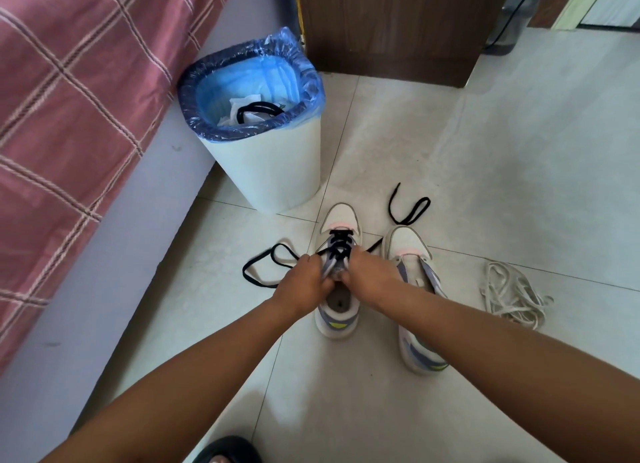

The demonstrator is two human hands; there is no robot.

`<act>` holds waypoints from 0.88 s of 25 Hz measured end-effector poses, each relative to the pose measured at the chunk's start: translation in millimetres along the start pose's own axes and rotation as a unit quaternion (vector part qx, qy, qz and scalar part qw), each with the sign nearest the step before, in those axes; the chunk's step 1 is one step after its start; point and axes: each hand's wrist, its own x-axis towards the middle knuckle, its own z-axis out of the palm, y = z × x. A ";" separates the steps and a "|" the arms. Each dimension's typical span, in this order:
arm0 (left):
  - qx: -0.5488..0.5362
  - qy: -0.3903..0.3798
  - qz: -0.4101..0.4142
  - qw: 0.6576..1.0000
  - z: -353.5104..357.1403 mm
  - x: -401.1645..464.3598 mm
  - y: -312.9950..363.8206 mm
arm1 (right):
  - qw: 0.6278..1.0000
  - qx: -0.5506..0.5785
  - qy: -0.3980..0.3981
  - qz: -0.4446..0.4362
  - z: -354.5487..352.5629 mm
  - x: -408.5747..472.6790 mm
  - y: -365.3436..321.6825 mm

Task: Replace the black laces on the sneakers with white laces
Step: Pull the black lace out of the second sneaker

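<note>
Sneakers side by side on tile floor point(450, 150); left sneaker point(339, 310) still black-laced point(341, 246) at toe end, right sneaker point(415, 254) unlaced. We've got left hand point(304, 282) and right hand point(367, 275) both gripping the laced one at its tongue, fingers curled. Loose black lace point(408, 208) beyond right sneaker. White laces point(512, 296) heaped right. Lined trash bin point(270, 171) behind.
</note>
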 end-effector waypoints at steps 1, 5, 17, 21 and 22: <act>-0.005 0.002 0.004 1.000 -0.7 1.5 -1.0 | 1.000 0.013 -0.004 0.001 -0.2 1.5 3.5; -0.116 0.010 0.009 0.993 -1.8 1.0 1.7 | 0.994 0.103 -0.007 -0.032 -11.0 -1.7 30.7; -0.137 -0.034 -0.015 0.990 10.1 -3.9 -0.7 | 0.989 0.066 0.017 -0.133 -4.0 -15.1 46.2; -0.143 0.046 -0.025 0.988 7.2 3.2 17.5 | 0.980 0.176 0.061 -0.064 3.6 -13.8 44.0; -0.155 0.048 -0.042 0.986 3.9 7.9 19.6 | 0.973 0.220 0.070 -0.030 4.0 -11.9 43.1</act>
